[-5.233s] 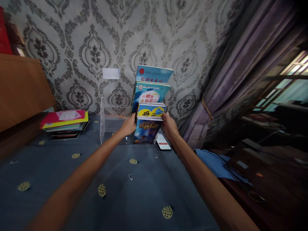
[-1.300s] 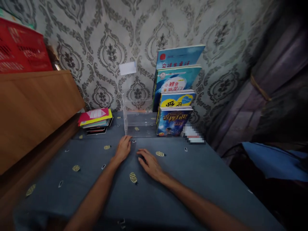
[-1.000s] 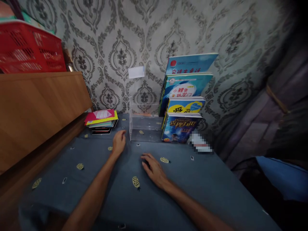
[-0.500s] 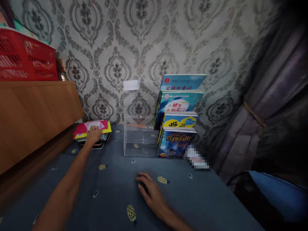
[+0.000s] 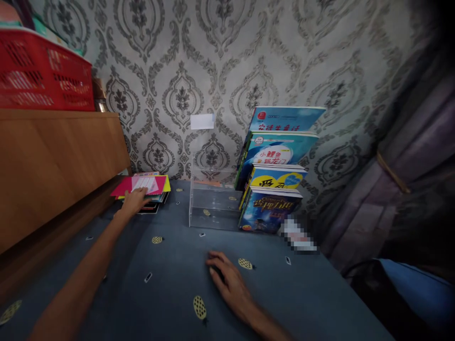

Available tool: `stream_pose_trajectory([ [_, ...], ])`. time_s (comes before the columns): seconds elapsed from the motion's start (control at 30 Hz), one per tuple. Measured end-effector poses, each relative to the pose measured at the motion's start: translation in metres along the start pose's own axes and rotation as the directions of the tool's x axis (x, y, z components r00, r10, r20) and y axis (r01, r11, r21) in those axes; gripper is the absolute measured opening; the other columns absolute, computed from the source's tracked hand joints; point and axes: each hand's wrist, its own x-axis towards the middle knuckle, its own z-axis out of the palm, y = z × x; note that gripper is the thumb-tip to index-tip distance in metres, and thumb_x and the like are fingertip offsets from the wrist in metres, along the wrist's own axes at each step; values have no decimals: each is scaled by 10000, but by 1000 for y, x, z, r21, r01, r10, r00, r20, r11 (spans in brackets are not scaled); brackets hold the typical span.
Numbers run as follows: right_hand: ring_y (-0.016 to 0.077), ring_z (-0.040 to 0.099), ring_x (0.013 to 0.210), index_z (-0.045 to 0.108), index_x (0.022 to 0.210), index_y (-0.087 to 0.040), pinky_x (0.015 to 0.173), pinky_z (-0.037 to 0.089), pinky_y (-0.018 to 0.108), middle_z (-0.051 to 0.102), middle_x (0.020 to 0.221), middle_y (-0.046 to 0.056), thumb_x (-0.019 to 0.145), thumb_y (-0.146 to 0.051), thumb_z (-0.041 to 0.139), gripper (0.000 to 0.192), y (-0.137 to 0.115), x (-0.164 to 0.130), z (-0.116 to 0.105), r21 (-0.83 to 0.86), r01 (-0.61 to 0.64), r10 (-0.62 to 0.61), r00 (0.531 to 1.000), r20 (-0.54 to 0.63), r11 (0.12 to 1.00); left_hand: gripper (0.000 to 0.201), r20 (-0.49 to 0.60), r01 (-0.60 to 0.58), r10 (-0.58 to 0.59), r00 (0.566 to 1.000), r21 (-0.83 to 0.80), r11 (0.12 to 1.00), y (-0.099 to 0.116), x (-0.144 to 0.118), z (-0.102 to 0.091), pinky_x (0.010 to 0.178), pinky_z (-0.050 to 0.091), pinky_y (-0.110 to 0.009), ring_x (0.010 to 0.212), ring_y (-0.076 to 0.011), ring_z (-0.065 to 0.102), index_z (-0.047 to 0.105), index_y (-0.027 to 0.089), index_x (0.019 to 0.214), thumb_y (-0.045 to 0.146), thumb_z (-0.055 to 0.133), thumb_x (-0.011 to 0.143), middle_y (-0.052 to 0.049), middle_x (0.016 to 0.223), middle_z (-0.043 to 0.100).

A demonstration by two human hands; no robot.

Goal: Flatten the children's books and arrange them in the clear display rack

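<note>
The stack of booklets [image 5: 161,197] is placed on the desk [image 5: 170,303], at the left of the frame. Most of the lower frame is filled by the desk, which is covered with a dark blue cloth printed with yellow pineapples. The left edge is taken up by a wooden cabinet [image 5: 57,161], beside which the stack is set. Near the centre a clear stepped stand [image 5: 213,213] is seen, with books [image 5: 272,210] ranged in tiers along its right side, the highest at the back.

The stack is piled flat, with its edges out of line. It is judged to be fairly light, but thin and flexible in its single layers; the smooth covers are likely to slide over one another, and corners could easily be creased. The firmest hold would be had at the front edge, with the thumb set under the lowest layer and the fingers spread on top.

A pink sheet [image 5: 122,184] is laid uppermost, over a yellow one [image 5: 167,183]. The front edge of the pink sheet is reached over by the left hand [image 5: 134,201]; whether its fingers are closed on anything cannot be told. The right hand [image 5: 229,280] is held at lower centre, fingers loosely curved and parted, nothing gripped. A pale slip [image 5: 152,184] is seen on the pink sheet.
</note>
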Motion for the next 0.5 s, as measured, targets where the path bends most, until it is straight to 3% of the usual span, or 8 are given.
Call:
stream_pose_trajectory([
  [0.17,296,571,1313,693,1132,-196,1128,446,511,599,1390,165,995,-359,445,327,4,0,2,0,13,-13,1000,-4,1000,376,12,-50,49,999,78,996,-2,-20,-12,907,490,-405,1065,-293,661,661,166,1161,295,332,1035,-160,1149,715],
  [0.3,298,567,1315,695,1115,-192,1121,450,503,594,1390,166,993,-353,449,317,3,1,3,-4,32,-32,999,-3,999,340,4,-79,79,997,128,989,4,-25,-18,920,488,-423,1157,-314,606,623,166,1235,317,413,1015,-161,1241,668],
  [0.5,285,555,1330,692,1125,-189,1134,436,483,600,1379,161,994,-303,457,293,-4,1,1,-27,36,-35,999,15,999,389,-24,-47,52,998,157,986,18,-10,-16,937,485,-469,1233,-359,547,583,125,1239,403,435,1011,-218,1291,612],
])
